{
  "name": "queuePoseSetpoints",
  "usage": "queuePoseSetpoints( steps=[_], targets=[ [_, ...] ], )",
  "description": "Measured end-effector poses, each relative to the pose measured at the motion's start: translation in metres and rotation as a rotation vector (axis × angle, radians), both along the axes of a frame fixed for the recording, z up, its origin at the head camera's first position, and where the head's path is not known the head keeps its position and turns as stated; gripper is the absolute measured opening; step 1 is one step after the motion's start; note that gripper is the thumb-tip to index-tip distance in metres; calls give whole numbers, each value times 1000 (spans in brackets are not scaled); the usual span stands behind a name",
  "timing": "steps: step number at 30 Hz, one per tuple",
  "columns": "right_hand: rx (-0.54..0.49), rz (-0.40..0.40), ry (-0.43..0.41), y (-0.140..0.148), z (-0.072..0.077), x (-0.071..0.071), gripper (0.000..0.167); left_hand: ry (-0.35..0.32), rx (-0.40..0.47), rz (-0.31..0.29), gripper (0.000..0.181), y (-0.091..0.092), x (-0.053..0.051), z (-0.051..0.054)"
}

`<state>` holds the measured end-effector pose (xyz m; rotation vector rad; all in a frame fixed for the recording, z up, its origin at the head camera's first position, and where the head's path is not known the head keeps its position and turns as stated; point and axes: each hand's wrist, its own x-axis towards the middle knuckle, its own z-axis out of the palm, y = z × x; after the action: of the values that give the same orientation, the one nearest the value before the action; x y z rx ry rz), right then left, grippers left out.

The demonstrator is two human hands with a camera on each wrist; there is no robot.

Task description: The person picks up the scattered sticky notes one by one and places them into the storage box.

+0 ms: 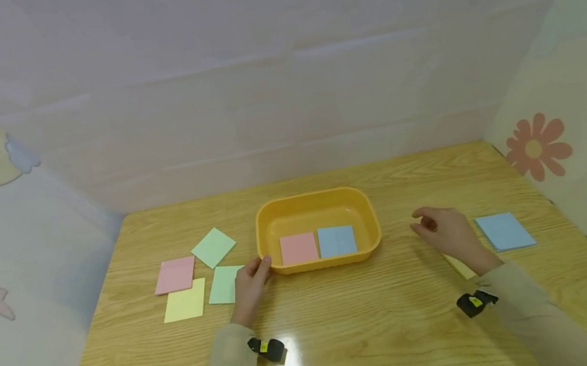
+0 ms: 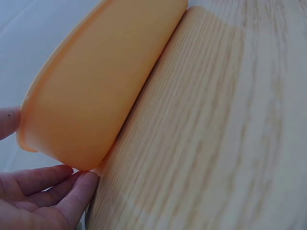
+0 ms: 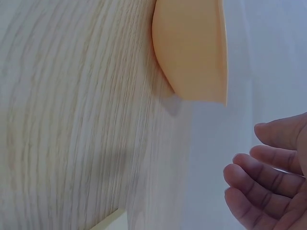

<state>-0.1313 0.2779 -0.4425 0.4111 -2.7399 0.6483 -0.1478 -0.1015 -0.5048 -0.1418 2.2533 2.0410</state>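
A yellow-orange plastic tray [image 1: 366,223] stands on the table with a pink paper square [image 1: 298,249] and a blue paper square [image 1: 336,241] side by side inside. My left hand [image 1: 251,284] grips its front left corner. In the left wrist view the thumb touches the rim and the fingertips [image 2: 88,179] meet the wall near the base. To the right of the tray, my right hand [image 1: 447,234] hovers with loosely bent fingers and holds nothing. Partly hidden under that arm lies a yellow paper square [image 1: 461,266]. A blue stack of paper [image 1: 505,231] lies farther right.
Left of the tray lie a pink square [image 1: 175,274], a yellow square [image 1: 185,301] and two green squares, one tilted [image 1: 214,247] and one nearer [image 1: 224,285] partly behind my left hand. Cloth walls enclose the wooden table [image 1: 363,332] at the back and sides.
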Motion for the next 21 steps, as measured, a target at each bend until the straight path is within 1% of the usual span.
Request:
queuePoseSetpoints(
  steps=[2, 8, 11, 15, 21],
  targets=[
    [6, -7, -15, 3, 1, 1, 21, 5, 3, -7, 48, 0, 0, 0],
    [11, -31, -79, 13, 3, 5, 23, -14, 14, -21, 48, -2, -2, 0],
    [6, -33, -66, 17, 0, 6, 22, -21, 21, -24, 48, -3, -3, -1],
    [0, -40, -47, 22, -2, 8, 21, -24, 8, -21, 48, -2, -2, 0],
    [-5, -57, -89, 28, -4, 11, 24, -8, -6, -10, 50, -1, -1, -1]
  ],
)
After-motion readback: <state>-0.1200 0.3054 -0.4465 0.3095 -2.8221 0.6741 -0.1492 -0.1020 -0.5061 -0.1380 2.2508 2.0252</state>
